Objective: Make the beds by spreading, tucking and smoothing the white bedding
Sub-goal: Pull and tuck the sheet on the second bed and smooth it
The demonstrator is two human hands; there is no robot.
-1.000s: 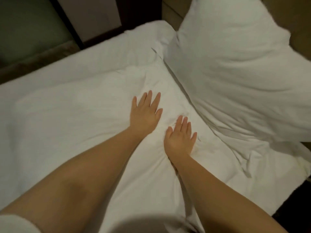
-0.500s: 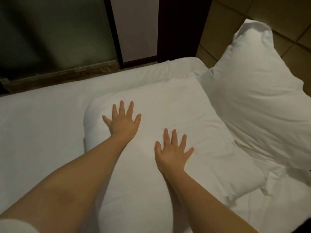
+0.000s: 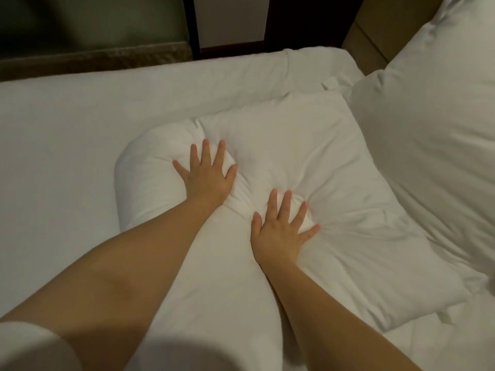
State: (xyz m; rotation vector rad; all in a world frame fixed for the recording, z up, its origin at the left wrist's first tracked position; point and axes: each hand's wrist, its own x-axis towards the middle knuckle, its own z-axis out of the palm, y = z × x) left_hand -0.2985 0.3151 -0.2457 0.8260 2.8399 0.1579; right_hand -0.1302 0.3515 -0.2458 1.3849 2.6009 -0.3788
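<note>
Dim room — dark window frame [image 3: 190, 25]

Dark post [image 3: 191, 25] behind bed — pale wall panel [image 3: 230, 20] beside it, tan tiled floor [image 3: 372, 41] at right.

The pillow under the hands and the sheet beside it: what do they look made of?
Pillow: white matte woven fabic, probably cotton, over soft filling; it dimples and creases around the left hand and right hand. Sheet: similar matte white cloth, stretched smooth, no sheen.
</note>
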